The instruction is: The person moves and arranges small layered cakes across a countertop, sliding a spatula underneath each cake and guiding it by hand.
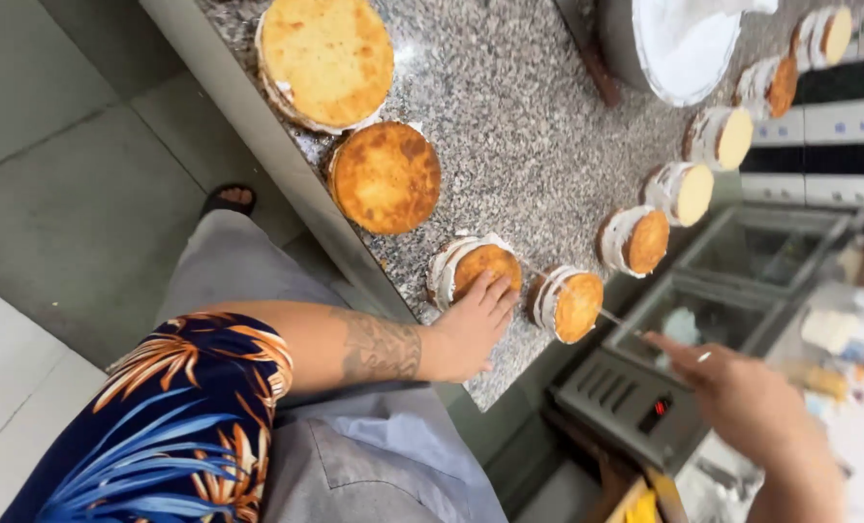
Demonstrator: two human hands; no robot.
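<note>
Here, left hand [471, 329] rests flat, fingers spread, on 1 small layered cake [476, 269]; right hand [732, 387] grips a spatula [611, 318] at the next cake [570, 304]. Best steadied firmly on the counter [519, 145].

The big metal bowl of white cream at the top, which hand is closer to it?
Right. The right hand, holding a thin spatula, is below the bowl. The left hand, resting on a small cake, lies farther away.

The person wears a short-sleeved shirt [175, 426] in dark navy, printed with big orange and blue palm leaves, over a plain grey apron [374, 455] and light grey trousers [229, 266]. A dark patterned tattoo [379, 346] rings the left forearm near the wrist. One foot shows a black sandal [229, 199]. Both hands are bare.
</note>
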